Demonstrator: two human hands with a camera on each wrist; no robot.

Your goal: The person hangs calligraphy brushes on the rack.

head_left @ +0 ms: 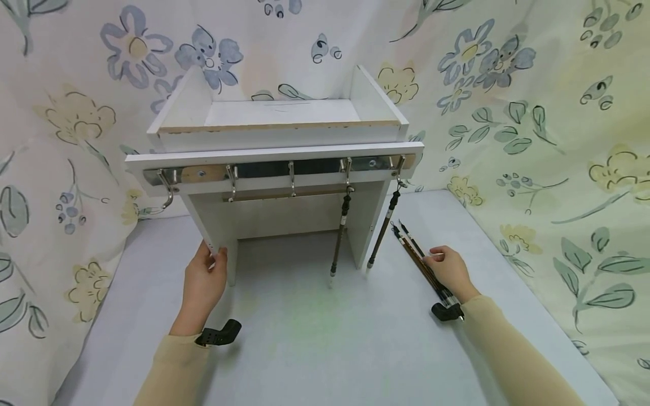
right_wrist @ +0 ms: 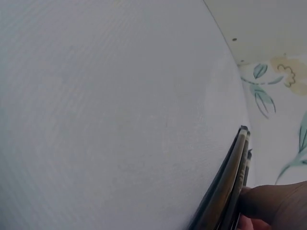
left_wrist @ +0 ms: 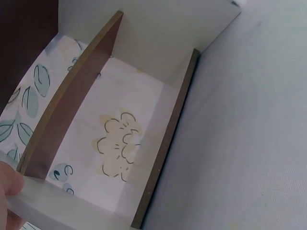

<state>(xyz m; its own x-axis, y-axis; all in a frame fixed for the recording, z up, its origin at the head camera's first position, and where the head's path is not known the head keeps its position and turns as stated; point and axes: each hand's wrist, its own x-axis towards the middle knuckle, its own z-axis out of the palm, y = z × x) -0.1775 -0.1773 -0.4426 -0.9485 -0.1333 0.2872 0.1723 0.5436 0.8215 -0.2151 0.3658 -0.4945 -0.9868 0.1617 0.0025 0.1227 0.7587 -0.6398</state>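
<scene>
A white shelf rack (head_left: 274, 152) stands on the table with a metal strip of hooks along its front. My left hand (head_left: 204, 279) grips the front edge of its left side panel (head_left: 213, 225). Two writing brushes hang from hooks on the right, an inner brush (head_left: 339, 234) and an outer brush (head_left: 383, 231), tips down. More writing brushes (head_left: 418, 262) lie together on the table to the right. My right hand (head_left: 451, 272) pinches one of these brushes at its shaft; in the right wrist view my thumb (right_wrist: 268, 203) presses against it, and the fingers below are mostly hidden.
The rack's top tray (head_left: 284, 110) has raised sides. Bare hooks, including the middle hook (head_left: 291, 179), stick out on the left and middle. A white cloth covers the table (head_left: 304, 344). Flower-patterned curtain (head_left: 533, 141) closes in the back and sides.
</scene>
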